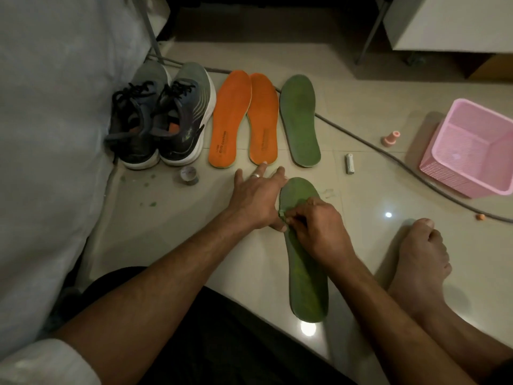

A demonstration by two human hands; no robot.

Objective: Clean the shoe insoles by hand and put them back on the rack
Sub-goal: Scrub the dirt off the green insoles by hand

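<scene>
While left hand presses flat, fingers spread, right hand fingers pinching green insole, lengthwise, toe pointing away.

Glossy beige tiled floor, with bright round reflections of a lamp. Pink plastic mesh basket as landmark, lying tilted on the tiles. Left of the basket, a small pink plastic cone-shaped piece; just in front of it, a grey cable running across. Far left of the basket, pale grey fabric. Behind the basket, a white cabinet on thin metal legs.
</scene>
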